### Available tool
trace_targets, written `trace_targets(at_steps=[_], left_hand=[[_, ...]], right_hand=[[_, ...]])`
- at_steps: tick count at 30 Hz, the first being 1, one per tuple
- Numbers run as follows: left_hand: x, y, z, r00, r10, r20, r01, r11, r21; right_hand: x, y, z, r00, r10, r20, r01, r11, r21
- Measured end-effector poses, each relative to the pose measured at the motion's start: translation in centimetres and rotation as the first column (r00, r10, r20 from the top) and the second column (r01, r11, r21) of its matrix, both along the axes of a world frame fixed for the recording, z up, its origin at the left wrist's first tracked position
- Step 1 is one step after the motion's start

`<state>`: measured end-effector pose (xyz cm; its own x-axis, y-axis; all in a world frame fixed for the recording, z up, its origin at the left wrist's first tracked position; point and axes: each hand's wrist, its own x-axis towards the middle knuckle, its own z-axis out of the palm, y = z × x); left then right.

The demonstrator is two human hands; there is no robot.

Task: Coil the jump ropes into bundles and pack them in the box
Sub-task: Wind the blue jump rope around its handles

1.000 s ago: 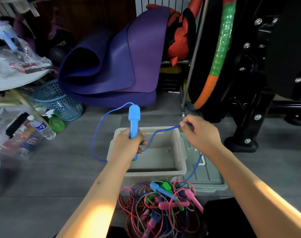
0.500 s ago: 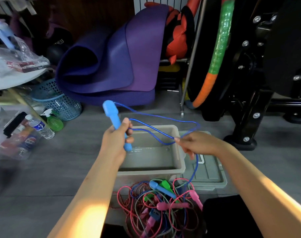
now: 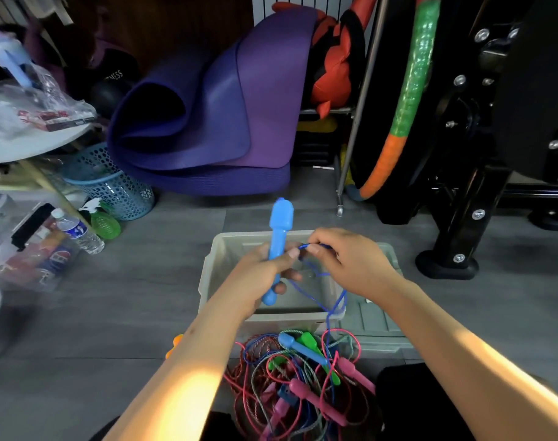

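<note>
My left hand point(image 3: 261, 275) grips a light blue jump-rope handle point(image 3: 279, 230), held upright over the grey plastic box point(image 3: 209, 275). My right hand point(image 3: 350, 262) is close beside it and pinches the thin blue cord point(image 3: 330, 305) next to the handle. The cord hangs in loops under both hands and runs down over the box's near rim. It ends in a tangled pile of jump ropes point(image 3: 300, 383) with pink, green and blue handles on the floor in front of me. The inside of the box looks bare where I can see it.
The box's grey lid point(image 3: 376, 326) lies flat to its right. A rolled purple mat point(image 3: 207, 122) lies behind the box, and a black machine base point(image 3: 446, 265) stands at the right. At the left are a blue mesh basket point(image 3: 112, 189), a water bottle point(image 3: 78, 230) and a green spray bottle point(image 3: 104, 222).
My right hand has come in from the right to the handle, bringing the cord with it. The handle has swung from tilted left to upright, and the wide cord loops have closed up.
</note>
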<state>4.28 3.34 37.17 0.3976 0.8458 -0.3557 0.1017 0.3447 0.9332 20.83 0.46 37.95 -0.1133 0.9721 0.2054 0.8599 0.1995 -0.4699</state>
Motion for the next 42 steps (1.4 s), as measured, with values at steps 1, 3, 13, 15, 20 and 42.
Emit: trace_targets(at_steps=[1,3,13,15,20,42], left_hand=[[0.2,-0.2,-0.1,0.999,-0.026,-0.030,0.026,1.000,0.017],[0.5,-0.3,-0.2,0.997,0.024,-0.078,-0.018,0.997,0.075],[-1.5,1.8,-0.4,0.942,0.335,0.008,-0.334,0.936,0.108],[-1.5,1.7,-0.7,0.951,0.296,-0.087,-0.286,0.951,0.115],[-1.0,1.1,-0.7,0.962,0.250,-0.109,-0.236,0.964,0.125],[-1.4,1.7,-1.3,0.912,0.373,-0.171,-0.326,0.912,0.247]], right_hand=[[0.1,0.0,0.0,1.000,-0.003,-0.015,0.003,1.000,0.000],[0.5,0.2,-0.2,1.000,-0.016,-0.022,0.015,0.999,-0.050],[3.7,0.8,-1.7,0.998,-0.058,-0.006,0.041,0.775,-0.630],[3.1,0.7,-0.9,0.982,-0.175,-0.076,0.109,0.840,-0.531],[1.4,0.4,-0.3,0.986,-0.169,0.006,0.161,0.934,-0.320],[3.0,0.6,-0.4,0.982,-0.155,-0.105,0.114,0.940,-0.321]])
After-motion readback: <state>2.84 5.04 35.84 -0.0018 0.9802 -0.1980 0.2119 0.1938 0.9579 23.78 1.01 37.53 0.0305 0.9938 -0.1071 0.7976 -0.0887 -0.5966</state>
